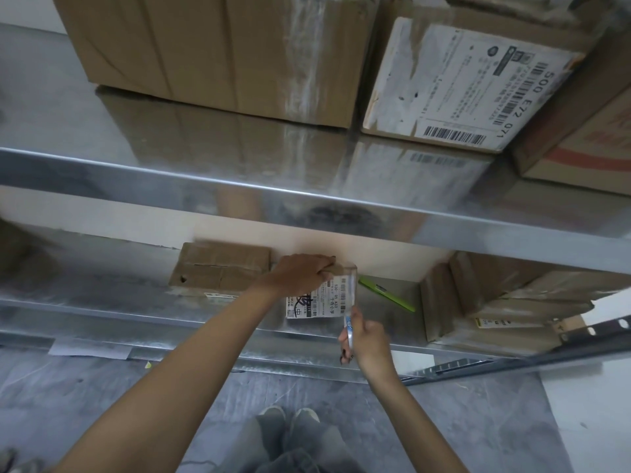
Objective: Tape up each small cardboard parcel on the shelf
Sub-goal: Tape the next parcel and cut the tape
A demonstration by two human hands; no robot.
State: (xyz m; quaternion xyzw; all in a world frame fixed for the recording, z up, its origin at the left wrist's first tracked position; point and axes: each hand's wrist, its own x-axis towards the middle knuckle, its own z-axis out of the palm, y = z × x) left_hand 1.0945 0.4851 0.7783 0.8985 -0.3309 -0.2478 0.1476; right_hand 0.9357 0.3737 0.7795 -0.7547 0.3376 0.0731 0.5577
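labelled parcel (pixel 319 299) sits at the front of the lower shelf (pixel 136 312), long axis running away from us; our left hand (pixel 300 271) curls over its far edge; our right hand (pixel 368 340), just below its right side, grips the tape roll (pixel 349 327).

Probably a parcel storeroom: steel shelving (pixel 307 196) stacked with barcode-labelled cardboard boxes (pixel 457 87).
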